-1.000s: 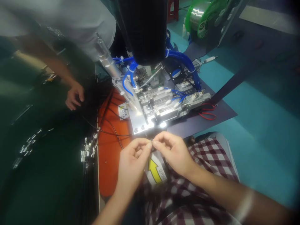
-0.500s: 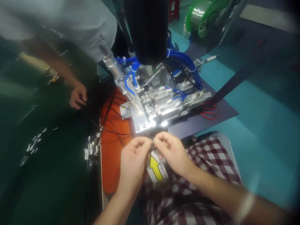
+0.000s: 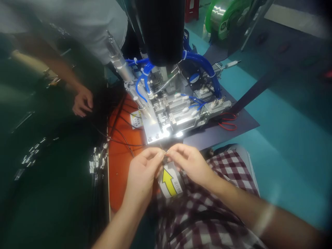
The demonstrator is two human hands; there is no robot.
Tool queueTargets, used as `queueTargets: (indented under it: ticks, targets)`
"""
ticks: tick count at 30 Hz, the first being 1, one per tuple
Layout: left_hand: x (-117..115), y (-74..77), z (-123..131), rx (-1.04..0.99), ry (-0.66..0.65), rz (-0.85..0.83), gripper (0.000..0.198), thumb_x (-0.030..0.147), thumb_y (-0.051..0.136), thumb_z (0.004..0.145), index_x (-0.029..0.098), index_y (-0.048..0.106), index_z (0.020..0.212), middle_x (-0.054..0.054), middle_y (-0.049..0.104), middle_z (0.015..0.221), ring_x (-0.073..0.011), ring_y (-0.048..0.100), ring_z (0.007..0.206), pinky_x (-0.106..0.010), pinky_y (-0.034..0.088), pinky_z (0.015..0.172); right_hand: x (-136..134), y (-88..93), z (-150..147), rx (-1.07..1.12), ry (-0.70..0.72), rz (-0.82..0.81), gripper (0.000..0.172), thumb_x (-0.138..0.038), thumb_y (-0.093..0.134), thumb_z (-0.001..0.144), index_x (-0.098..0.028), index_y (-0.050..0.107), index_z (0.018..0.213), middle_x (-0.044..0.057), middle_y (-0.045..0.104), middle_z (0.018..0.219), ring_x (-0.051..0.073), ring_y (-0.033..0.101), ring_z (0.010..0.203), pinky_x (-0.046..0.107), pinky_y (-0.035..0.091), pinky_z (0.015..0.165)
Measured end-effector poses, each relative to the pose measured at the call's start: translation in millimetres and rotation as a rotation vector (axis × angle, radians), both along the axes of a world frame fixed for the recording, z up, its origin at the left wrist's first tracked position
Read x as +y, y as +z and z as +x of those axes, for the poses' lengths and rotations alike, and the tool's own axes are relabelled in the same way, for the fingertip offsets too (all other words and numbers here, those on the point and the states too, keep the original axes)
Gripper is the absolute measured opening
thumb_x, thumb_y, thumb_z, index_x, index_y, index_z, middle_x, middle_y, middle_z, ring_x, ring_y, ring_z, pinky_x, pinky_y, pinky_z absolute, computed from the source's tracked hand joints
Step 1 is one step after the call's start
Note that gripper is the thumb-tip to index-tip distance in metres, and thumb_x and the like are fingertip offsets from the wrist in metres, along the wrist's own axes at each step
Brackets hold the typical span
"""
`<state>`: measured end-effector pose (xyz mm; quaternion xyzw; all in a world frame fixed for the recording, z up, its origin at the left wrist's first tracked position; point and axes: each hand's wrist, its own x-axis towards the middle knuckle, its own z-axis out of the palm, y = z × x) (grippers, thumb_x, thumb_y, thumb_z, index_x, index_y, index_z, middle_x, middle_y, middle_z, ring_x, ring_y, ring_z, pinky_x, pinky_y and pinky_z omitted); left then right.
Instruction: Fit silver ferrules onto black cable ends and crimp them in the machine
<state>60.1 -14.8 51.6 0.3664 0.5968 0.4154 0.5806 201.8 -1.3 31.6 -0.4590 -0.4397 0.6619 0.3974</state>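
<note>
Both of my hands meet in front of a metal machine (image 3: 176,110), fingertips pinched together. Between them shows a short bit of thin, copper-coloured wire (image 3: 166,153), too small to make out fully. My left hand (image 3: 145,166) is closed on it from the left, thumb against forefinger. From the other side my right hand (image 3: 190,162) pinches it too. A black cable (image 3: 124,142) runs across the orange board towards my left hand; whether it joins the wire is hidden. Just below my fingers is a white label with a yellow arrow (image 3: 169,183).
A co-worker's hand (image 3: 83,102) hangs over the dark green table (image 3: 59,193) at left. Bundled black cables with shiny metal ends (image 3: 98,160) lie along the orange board (image 3: 118,176). Blue air tubes (image 3: 201,58) loop over the machine. A green spool (image 3: 219,17) stands behind.
The view has shifted a little, so the scene sits slightly further left and up. My hands keep their pinch on the wire, with the fingertips almost unchanged.
</note>
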Motion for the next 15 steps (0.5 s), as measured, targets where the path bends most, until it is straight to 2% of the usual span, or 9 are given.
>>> queueTargets:
  ticks: [4, 9, 13, 15]
  targets:
    - [0.5, -0.8, 0.3, 0.021, 0.008, -0.021, 0.020, 0.035, 0.068, 0.078, 0.015, 0.064, 0.075, 0.007, 0.039, 0.045, -0.0051, 0.031, 0.041, -0.016, 0.025, 0.039, -2.7, -0.8, 2.4, -0.072, -0.032, 0.032, 0.011, -0.027, 0.060, 0.082, -0.017, 0.063, 0.084, -0.001, 0.060, 0.071, 0.009, 0.046, 0.053, 0.022, 0.039, 0.050]
    - [-3.5, -1.9, 1.4, 0.049, 0.011, -0.029, 0.020, 0.035, 0.069, 0.077, 0.016, 0.064, 0.075, 0.006, 0.043, 0.047, -0.0051, 0.036, 0.043, -0.015, 0.028, 0.041, -6.2, -1.3, -2.4, -0.030, -0.082, 0.051, 0.010, -0.025, 0.063, 0.079, -0.017, 0.060, 0.074, -0.004, 0.052, 0.061, 0.009, 0.043, 0.053, 0.023, 0.037, 0.050]
    - [-2.7, 0.2, 1.8, 0.040, 0.011, -0.035, 0.022, 0.037, 0.067, 0.078, 0.016, 0.063, 0.074, 0.007, 0.040, 0.045, -0.0055, 0.035, 0.041, -0.015, 0.029, 0.039, -5.4, 1.2, -4.7, 0.033, -0.071, -0.020, 0.014, -0.027, 0.063, 0.079, -0.018, 0.057, 0.069, -0.006, 0.047, 0.057, 0.009, 0.038, 0.050, 0.022, 0.032, 0.047]
    - [-1.3, 2.3, 1.8, 0.077, -0.009, -0.026, 0.022, 0.038, 0.066, 0.079, 0.016, 0.063, 0.077, 0.006, 0.044, 0.047, -0.0063, 0.039, 0.043, -0.016, 0.032, 0.040, -3.9, 2.6, -3.2, 0.059, -0.050, -0.047, 0.014, -0.027, 0.063, 0.078, -0.018, 0.057, 0.070, -0.007, 0.044, 0.055, 0.008, 0.036, 0.049, 0.022, 0.029, 0.045]
